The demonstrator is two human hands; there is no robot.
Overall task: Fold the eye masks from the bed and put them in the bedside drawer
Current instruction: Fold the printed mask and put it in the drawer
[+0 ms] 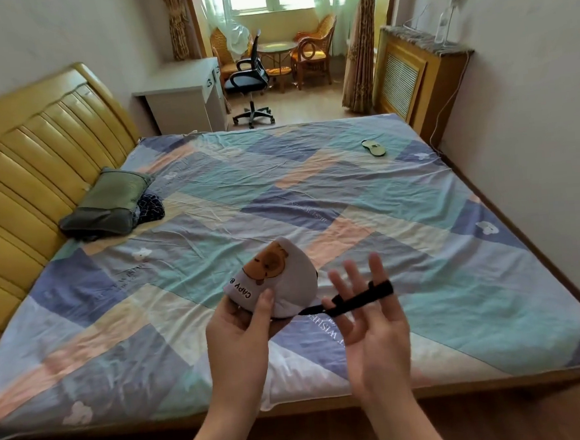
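A white eye mask [279,279] with a brown capybara picture and black lettering is doubled over in my left hand [241,329], thumb pressed on its front. Its black elastic strap [352,299] stretches right and loops around the spread fingers of my right hand [367,321], palm facing up. Both hands hover above the near edge of the bed [419,217]. A second eye mask [374,147], pale green with a dark rim, lies flat on the far right part of the bed. No bedside drawer shows.
A dark green pillow [109,206] with a navy cloth beside it lies by the yellow headboard [20,163]. Beyond the bed stand a white desk [184,96], a black office chair [250,85], and a radiator cover [412,80]. Wooden floor runs along the bed's near side.
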